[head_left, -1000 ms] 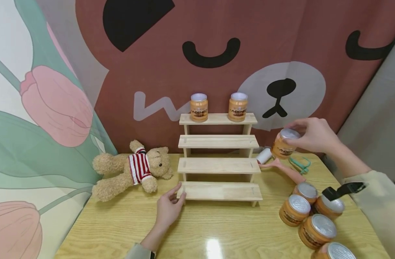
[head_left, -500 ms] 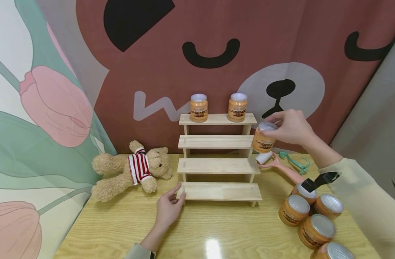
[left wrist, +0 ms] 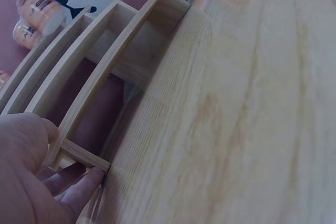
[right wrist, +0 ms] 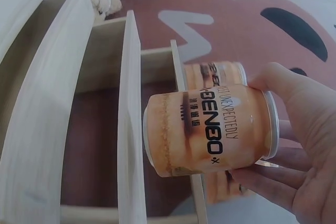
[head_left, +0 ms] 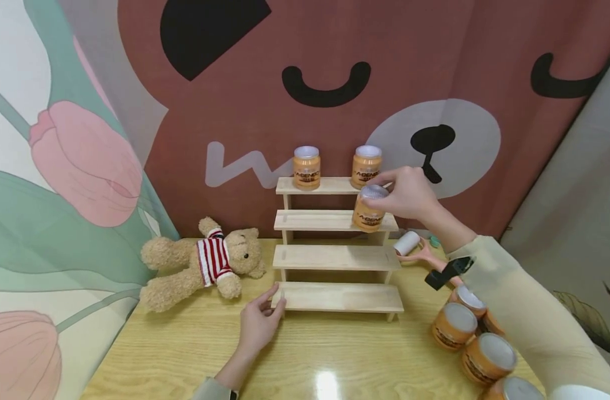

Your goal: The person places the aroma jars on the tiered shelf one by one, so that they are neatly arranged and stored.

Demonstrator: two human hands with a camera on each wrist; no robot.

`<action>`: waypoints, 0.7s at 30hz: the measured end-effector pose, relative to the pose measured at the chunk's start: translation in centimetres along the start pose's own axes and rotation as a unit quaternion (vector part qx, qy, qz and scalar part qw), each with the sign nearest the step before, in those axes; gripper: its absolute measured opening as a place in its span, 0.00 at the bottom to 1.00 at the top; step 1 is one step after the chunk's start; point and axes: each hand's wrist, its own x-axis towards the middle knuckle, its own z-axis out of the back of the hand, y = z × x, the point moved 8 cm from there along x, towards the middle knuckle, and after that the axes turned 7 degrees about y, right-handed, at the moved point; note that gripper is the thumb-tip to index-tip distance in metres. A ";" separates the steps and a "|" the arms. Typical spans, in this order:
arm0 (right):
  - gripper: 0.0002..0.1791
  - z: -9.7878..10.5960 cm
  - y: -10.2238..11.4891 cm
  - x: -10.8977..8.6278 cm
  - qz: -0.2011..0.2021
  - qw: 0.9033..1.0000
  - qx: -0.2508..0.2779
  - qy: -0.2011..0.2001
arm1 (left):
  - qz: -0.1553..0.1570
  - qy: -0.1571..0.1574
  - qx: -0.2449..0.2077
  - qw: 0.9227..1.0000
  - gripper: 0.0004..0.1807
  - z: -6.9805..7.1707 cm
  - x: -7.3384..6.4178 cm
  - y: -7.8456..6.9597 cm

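My right hand [head_left: 410,193] grips an orange can [head_left: 369,214] by its silver top, thumb on one side and fingers on the other. The can, labelled "A-BENBO" [right wrist: 212,127], is upright over the right part of the second-highest step of a wooden stepped shelf [head_left: 335,297]. Its bottom overlaps that step in the head view. My left hand [head_left: 258,323] pinches the left end of the lowest step; in the left wrist view, fingers [left wrist: 86,187] reach under the board. Two matching cans, a left one [head_left: 306,169] and a right one [head_left: 365,166], stand on the top step.
Several more orange cans [head_left: 454,326] stand at the table's right, partly behind my right sleeve. Behind them lie a pink forked object [head_left: 427,254] and a white cylinder [head_left: 406,243]. A teddy bear [head_left: 215,261] lies left of the shelf, before a printed curtain [head_left: 235,111].
My right hand has carried the can leftward, from right of the shelf to over the second-highest step. The sleeve now covers part of the can group. My left hand has stayed put.
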 end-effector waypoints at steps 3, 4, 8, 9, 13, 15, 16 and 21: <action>0.21 -1.3 1.1 1.1 0.009 1.000 0.008 0.007 | 0.005 -0.003 -0.001 1.000 0.22 0.3 -0.2 0.1; 0.21 -1.8 1.5 1.5 0.011 1.000 0.008 0.011 | 0.005 -0.005 -0.003 1.000 0.22 0.3 -0.3 0.1; 0.21 -3.2 3.1 2.8 0.014 1.000 0.010 0.024 | 0.004 -0.011 0.000 1.000 0.21 0.5 -0.3 0.1; 0.21 -3.5 3.4 3.0 0.015 1.000 0.010 0.025 | 0.001 -0.011 0.000 1.000 0.21 0.5 -0.3 0.0; 0.22 -4.4 4.6 4.0 0.024 0.999 0.012 0.027 | -0.005 -0.007 0.000 1.000 0.21 0.3 -0.1 -0.2; 0.23 -5.0 5.2 4.5 0.025 0.999 0.016 0.029 | -0.005 -0.007 -0.002 1.000 0.21 0.2 0.0 -0.2; 0.24 -5.3 5.4 4.8 0.024 0.999 0.020 0.030 | -0.004 -0.008 -0.002 1.000 0.21 0.2 0.0 -0.2; 0.24 -6.8 6.4 6.0 0.005 0.999 0.041 0.036 | -0.001 -0.001 -0.003 1.000 0.22 0.2 0.1 -0.1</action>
